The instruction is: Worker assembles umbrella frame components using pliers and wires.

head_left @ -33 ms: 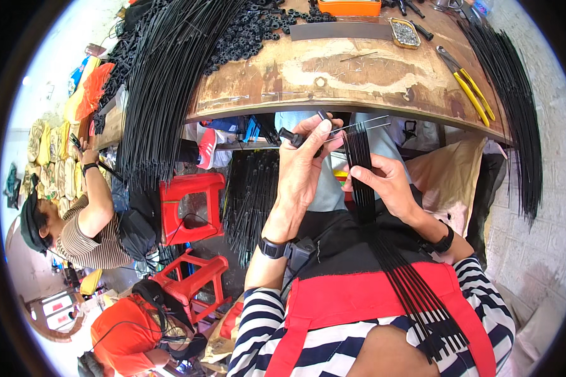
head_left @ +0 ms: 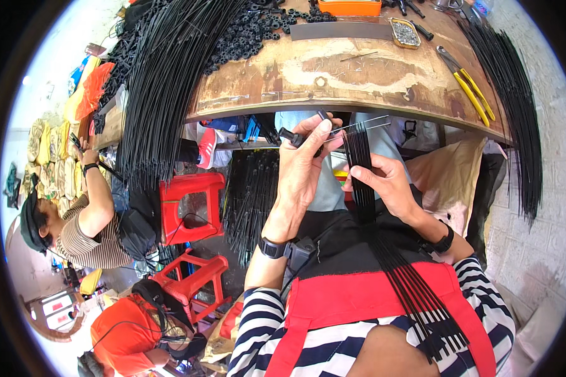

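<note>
My left hand (head_left: 297, 168) is closed round a black plastic fitting (head_left: 289, 136) with a knobbed end, just below the table's front edge. Two thin metal wires (head_left: 376, 122) run rightward from beside its fingers. They cross the upper ends of a flat row of thin black rods (head_left: 359, 151), seemingly passing through them. My right hand (head_left: 385, 183) pinches this row between thumb and fingers, lower down. Below that grip the rods fan out over my red and black apron (head_left: 358, 294). The inner ends of the wires are hidden by my left fingers.
On the wooden table (head_left: 358, 75) lie yellow-handled pliers (head_left: 468, 88), a tin of small metal bits (head_left: 404, 33) and heaped black fittings (head_left: 251, 41). Long black rod bundles (head_left: 170, 81) overhang its edge. Red stools (head_left: 192, 210) stand left. A co-worker in stripes (head_left: 85, 232) works farther left.
</note>
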Action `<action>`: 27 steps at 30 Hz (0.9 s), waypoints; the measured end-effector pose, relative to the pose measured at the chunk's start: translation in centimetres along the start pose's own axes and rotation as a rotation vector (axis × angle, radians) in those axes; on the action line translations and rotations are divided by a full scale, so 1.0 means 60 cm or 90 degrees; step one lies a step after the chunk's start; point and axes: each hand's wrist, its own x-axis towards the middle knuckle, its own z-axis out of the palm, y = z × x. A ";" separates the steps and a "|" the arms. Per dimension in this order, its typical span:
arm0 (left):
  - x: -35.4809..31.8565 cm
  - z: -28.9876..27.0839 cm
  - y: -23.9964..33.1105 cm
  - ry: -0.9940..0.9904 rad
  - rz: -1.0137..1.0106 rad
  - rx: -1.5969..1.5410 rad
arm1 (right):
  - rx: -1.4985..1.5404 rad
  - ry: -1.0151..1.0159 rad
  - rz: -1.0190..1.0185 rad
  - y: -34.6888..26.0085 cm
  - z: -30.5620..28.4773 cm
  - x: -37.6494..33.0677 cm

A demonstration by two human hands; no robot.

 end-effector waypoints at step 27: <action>-0.009 -0.002 0.003 0.004 0.021 0.004 | 0.012 -0.010 0.005 0.007 -0.003 -0.003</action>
